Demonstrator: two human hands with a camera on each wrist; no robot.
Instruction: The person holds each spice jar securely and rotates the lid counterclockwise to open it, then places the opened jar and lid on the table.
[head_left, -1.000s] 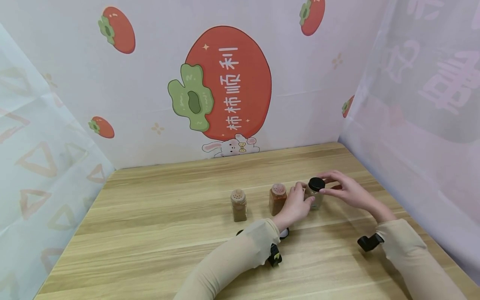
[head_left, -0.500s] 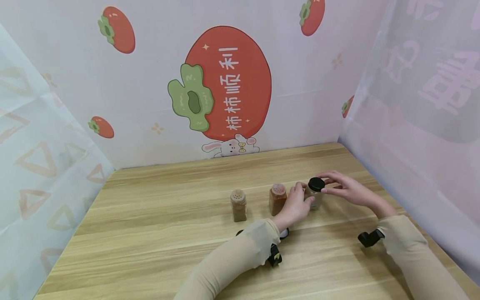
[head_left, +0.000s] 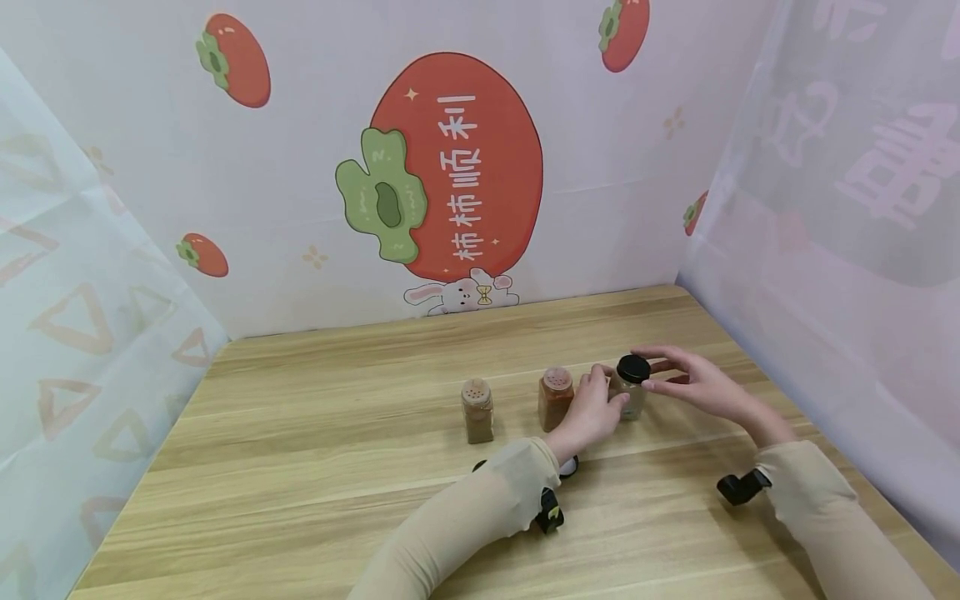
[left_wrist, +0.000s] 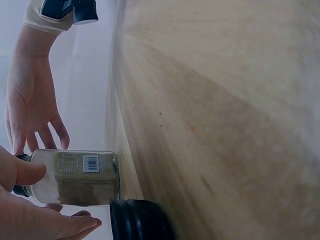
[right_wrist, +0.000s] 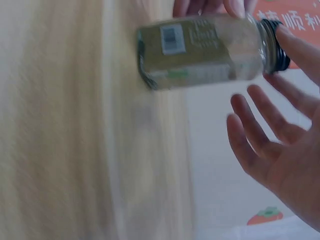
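A square glass spice jar [left_wrist: 87, 177] with a black screw lid [head_left: 633, 368] and a printed label stands upright on the table's right side. My left hand [head_left: 592, 412] grips the glass from the left, its thumb along the near side. On the other side my right hand [head_left: 697, 383] pinches the black lid between thumb and forefinger, and its other fingers are spread away from the glass, as the right wrist view shows. The lid sits on the jar's neck. Just left of my left hand is a jar of reddish spice [head_left: 556, 400] with a perforated top.
Farther left stands a jar of brown spice [head_left: 477, 410], also with a perforated top. A black cap with a white inside [head_left: 569, 467] lies partly behind the left sleeve, and another black edge [head_left: 480, 464] peeks out beside it. Printed cloth walls border the wooden table [head_left: 300, 417].
My right hand has shifted and turned slightly at the lid, its wrist moving a little. My left hand and the jars have stayed in place.
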